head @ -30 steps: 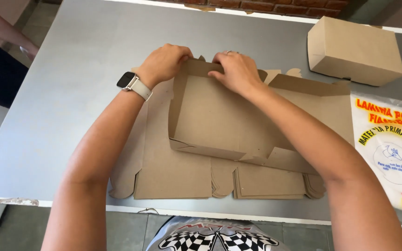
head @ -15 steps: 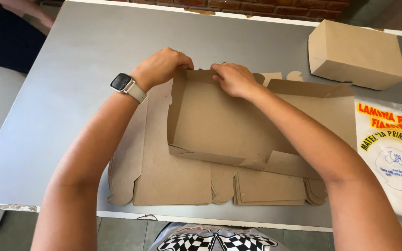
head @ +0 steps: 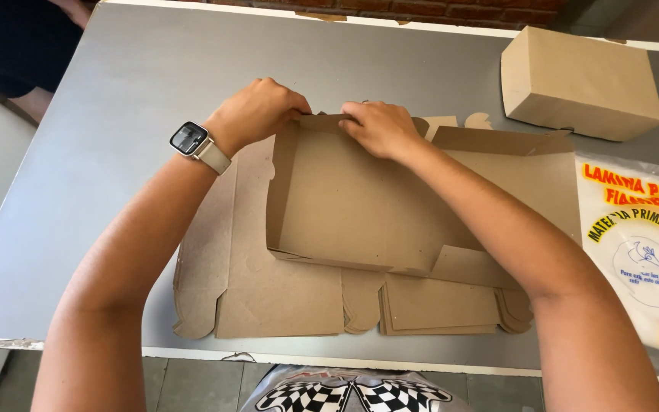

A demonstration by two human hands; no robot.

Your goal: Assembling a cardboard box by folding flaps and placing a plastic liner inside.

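— On the grey table point(head: 116, 91), where is your work sitting?

— Your half-folded cardboard box point(head: 345, 198) lies on a stack of flat blanks point(head: 268, 297), its left and far walls standing.

— What changed in the last second?

— Your hands have drawn closer along the far wall. Your left hand point(head: 257, 111) curls its fingers over the corner; your right hand point(head: 379, 128) presses its fingers together, pinching the rim. I'd judge that wall is being locked in.

— Anything nearby?

— A finished box point(head: 581, 84) and a plastic packet point(head: 642, 244) to your right.
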